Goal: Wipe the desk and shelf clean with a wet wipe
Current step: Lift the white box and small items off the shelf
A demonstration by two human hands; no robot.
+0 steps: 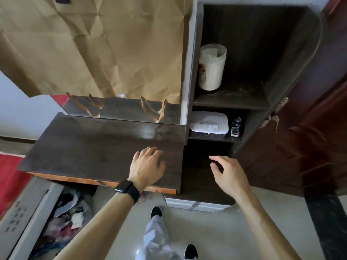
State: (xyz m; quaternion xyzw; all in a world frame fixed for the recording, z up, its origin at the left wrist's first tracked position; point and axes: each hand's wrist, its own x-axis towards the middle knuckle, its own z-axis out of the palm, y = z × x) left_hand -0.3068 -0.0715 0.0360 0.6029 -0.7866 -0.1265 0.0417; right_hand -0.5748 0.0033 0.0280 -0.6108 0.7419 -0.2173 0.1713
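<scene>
glossy dark wood desk point(93, 147), creased brown paper point(93, 44)

We cannot identify the small dark bottles point(236, 126) beside the wipe pack point(208, 124); the left edge cuts off the cardboard box point(22, 218).

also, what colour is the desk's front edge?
Orange front edge, under the dark wood-grain desk top. The head view shows it.
</scene>
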